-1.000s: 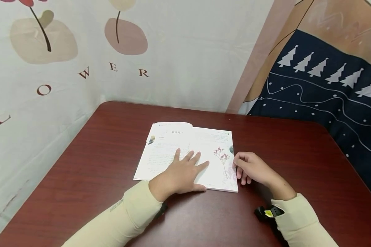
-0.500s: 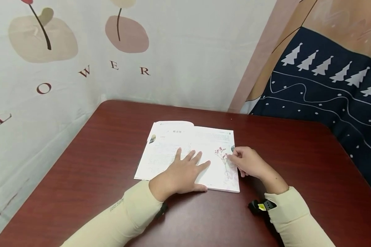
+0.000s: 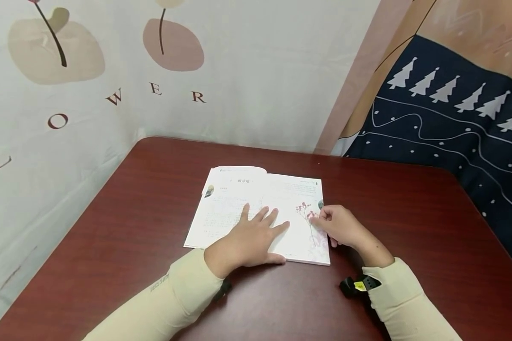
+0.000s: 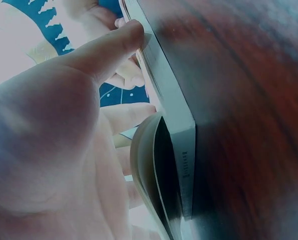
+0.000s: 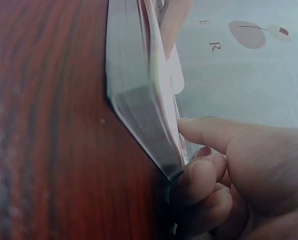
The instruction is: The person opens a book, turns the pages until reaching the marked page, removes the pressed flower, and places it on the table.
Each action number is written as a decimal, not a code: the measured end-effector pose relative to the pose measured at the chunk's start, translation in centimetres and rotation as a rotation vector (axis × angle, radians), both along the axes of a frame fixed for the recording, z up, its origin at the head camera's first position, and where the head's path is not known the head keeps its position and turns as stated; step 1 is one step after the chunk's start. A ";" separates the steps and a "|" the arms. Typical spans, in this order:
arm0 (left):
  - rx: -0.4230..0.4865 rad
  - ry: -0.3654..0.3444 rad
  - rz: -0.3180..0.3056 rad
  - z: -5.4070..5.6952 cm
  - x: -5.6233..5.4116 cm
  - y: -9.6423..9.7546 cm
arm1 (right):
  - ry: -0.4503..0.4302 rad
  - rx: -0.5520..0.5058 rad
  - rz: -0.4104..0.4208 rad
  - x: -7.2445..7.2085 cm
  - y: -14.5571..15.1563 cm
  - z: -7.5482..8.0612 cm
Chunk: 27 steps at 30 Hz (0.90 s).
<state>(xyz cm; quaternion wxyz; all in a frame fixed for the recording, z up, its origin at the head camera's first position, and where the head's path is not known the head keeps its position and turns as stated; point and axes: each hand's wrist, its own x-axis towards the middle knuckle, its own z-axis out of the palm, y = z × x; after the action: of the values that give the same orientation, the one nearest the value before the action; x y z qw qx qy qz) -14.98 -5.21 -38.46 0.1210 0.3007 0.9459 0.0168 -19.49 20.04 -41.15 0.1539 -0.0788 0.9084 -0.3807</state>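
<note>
An open book (image 3: 226, 203) lies on the table, its right page printed with a pink flowering sprig. My left hand (image 3: 251, 240) rests across the inner part of the right page near the spine, fingers spread. Its thumb (image 4: 119, 42) lies along the book's near edge in the left wrist view. At the right edge, my right hand (image 3: 344, 227) has its thumb (image 5: 206, 131) on top of the page and its curled fingers (image 5: 196, 182) against the edge, pinching there. The book's thick page block (image 5: 131, 95) shows below the thumb.
The reddish-brown wooden table (image 3: 123, 213) spreads around the book on all sides. Behind it hangs a pale cloth (image 3: 273, 80) with printed letters, and a dark blue cloth (image 3: 448, 118) with white trees is at the right. Each wrist wears a black device (image 3: 354, 286).
My right hand has moved left from beside the book onto its right edge, and its thumb has come onto the page. The left hand stays put on the book.
</note>
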 end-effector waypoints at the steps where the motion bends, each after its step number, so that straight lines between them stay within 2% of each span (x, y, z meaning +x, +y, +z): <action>1: -0.001 -0.003 0.001 0.0 0.0 0.0 | -0.004 0.000 -0.001 0.1 0.0 0.0; 16: 0.037 0.016 -0.003 0.2 0.1 -0.1 | -0.074 0.054 -0.061 0.3 1.0 0.8; 27: 0.032 0.016 -0.013 -0.3 0.1 -0.1 | -0.143 -0.033 -0.114 0.2 1.6 0.2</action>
<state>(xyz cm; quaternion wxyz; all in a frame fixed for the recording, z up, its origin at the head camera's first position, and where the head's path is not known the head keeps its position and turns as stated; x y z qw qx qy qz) -14.89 -5.29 -38.72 0.1085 0.3087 0.9445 0.0287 -19.30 21.61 -40.90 0.1952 -0.0020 0.8917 -0.4084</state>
